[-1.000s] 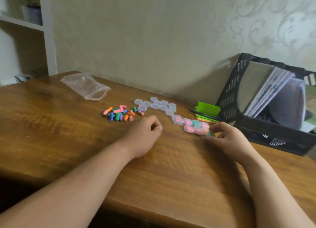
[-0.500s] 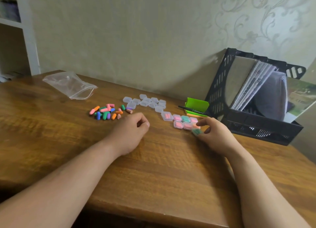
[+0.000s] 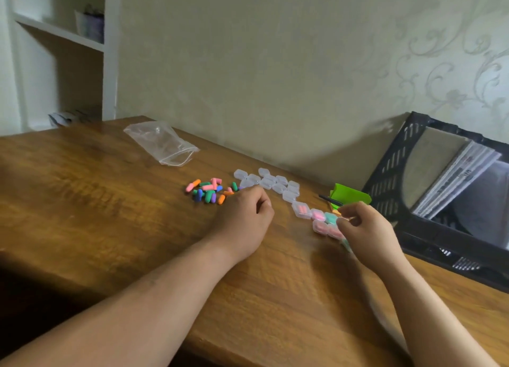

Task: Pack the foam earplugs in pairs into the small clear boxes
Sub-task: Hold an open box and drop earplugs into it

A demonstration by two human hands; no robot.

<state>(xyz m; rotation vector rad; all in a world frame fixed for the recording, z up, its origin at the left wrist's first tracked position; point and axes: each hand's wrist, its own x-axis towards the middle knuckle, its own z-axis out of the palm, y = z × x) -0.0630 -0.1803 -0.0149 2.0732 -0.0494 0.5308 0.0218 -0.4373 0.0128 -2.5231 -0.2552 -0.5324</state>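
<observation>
Loose foam earplugs [image 3: 209, 191] in pink, green, blue, purple and orange lie in a pile on the wooden table [image 3: 110, 201]. Several small clear boxes [image 3: 271, 183], shut and with nothing in them, sit right of the pile. Several filled boxes [image 3: 316, 216], holding pink or teal plugs, form a cluster further right. My left hand [image 3: 245, 218] rests on the table just right of the pile, fingers loosely curled, holding nothing. My right hand [image 3: 366, 229] hovers with curled fingers over the filled cluster. A teal-filled box [image 3: 346, 244], blurred, sits against its thumb side; whether the hand grips it is unclear.
A clear zip bag [image 3: 162, 143] lies at the back left. A green pad with a black pen [image 3: 351, 197] sits by the wall. A black file crate [image 3: 446, 190] with papers stands at the right. White shelves [image 3: 63, 33] are beyond the table's left end.
My right hand has brought the teal-filled box down beside the cluster of filled boxes. The left hand stays resting near the pile. The view has shifted.
</observation>
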